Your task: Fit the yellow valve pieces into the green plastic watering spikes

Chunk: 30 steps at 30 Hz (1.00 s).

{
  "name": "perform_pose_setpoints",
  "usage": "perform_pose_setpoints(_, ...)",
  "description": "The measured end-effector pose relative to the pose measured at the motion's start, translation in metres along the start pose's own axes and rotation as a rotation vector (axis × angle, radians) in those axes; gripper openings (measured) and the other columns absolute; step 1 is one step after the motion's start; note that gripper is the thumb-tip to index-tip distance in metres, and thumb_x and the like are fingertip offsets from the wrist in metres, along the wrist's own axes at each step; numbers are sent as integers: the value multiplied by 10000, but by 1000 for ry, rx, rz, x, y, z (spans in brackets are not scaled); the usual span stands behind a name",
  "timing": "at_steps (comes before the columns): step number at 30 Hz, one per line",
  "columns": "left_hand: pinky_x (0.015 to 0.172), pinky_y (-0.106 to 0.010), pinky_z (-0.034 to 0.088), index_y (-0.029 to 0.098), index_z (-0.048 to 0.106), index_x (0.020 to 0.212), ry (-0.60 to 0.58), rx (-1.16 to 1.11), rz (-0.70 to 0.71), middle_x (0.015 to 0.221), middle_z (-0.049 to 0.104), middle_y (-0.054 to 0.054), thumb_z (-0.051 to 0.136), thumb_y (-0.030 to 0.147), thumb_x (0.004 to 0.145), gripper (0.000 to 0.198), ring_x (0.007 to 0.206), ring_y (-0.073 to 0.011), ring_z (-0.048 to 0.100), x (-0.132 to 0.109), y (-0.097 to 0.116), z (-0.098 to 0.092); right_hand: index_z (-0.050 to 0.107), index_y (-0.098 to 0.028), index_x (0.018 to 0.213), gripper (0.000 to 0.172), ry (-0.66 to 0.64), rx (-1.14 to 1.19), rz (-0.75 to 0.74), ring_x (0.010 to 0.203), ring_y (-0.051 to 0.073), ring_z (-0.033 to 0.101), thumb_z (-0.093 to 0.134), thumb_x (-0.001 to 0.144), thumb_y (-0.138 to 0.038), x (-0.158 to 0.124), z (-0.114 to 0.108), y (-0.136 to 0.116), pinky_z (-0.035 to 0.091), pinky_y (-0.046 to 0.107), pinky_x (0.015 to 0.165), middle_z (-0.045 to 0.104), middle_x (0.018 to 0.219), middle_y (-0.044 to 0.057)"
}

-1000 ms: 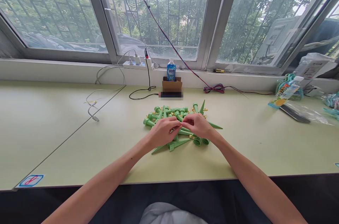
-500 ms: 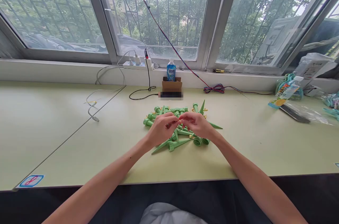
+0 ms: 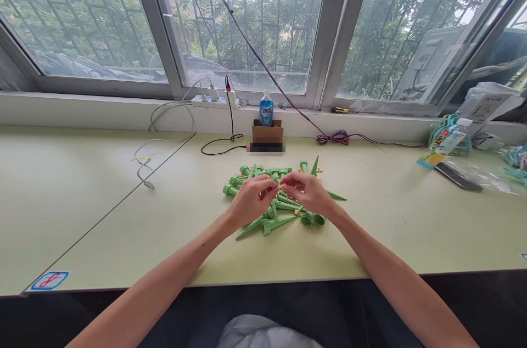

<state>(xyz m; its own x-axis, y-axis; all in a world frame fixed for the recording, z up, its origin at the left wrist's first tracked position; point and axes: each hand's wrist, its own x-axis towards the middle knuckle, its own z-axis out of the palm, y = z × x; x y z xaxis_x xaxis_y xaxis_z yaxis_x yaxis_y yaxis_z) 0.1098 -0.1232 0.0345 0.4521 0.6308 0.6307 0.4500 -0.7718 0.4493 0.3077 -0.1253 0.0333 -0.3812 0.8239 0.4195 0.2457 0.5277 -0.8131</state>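
Note:
Over a pile of green plastic plant-watering spikes (image 3: 284, 223), my left hand (image 3: 254, 198) and my right hand (image 3: 307, 192) meet almost fingertip to fingertip. Both are closed in a pinch with thumb against fingers. A tiny pale yellowish bit shows at the fingertips, too small to make out. The spikes have ribbed, cap-like ends and long pointed tips, and lie in several directions beneath and around my hands. Small yellow parts stick out among them. My hands hide the middle of the pile.
Behind the pile, a blue-labelled bottle (image 3: 266, 109) stands at a small cardboard box (image 3: 267, 131). A black cable (image 3: 218, 151) and a coiled red-blue cable (image 3: 333, 138) lie near the sill. At right are a tilted drink bottle (image 3: 443, 145) and a dark phone (image 3: 458, 177).
The fingertips of my right hand have shifted slightly, and a little more of the yellowish bit shows. Both arms and the pile stay practically where they were.

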Motion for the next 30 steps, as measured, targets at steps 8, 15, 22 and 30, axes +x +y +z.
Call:
perform_pose_setpoints(8,557,-243,393,186,658,753,6,28,-62,667,561,16,584,229,896,167,536,-98,454,0,1,-1,674,-185,917,125,30,-65,-14,634,126,592,605,895,-286,1,0,2,506,256,605,679,789,27)
perform_pose_setpoints(15,621,-276,444,195,675,858,72,196,-237,866,600,-15,558,311,907,172,544,-96,470,1,-1,-5,671,-180,905,146,91,-175,-33,626,134,603,594,903,-304,1,1,3,487,252,578,677,754,29)
perform_pose_setpoints(22,601,-292,443,218,686,1004,13,326,-319,1003,609,-51,570,368,889,222,585,-126,536,-2,-7,-5,675,-181,907,143,99,-249,-59,665,142,608,590,903,-297,1,2,5,486,250,592,684,760,34)
perform_pose_setpoints(30,636,-312,458,205,693,971,-45,252,-291,939,632,-52,577,345,887,199,635,-166,578,-3,-10,-2,677,-184,910,145,100,-276,-68,678,150,614,588,902,-298,1,2,6,490,256,596,696,777,41)
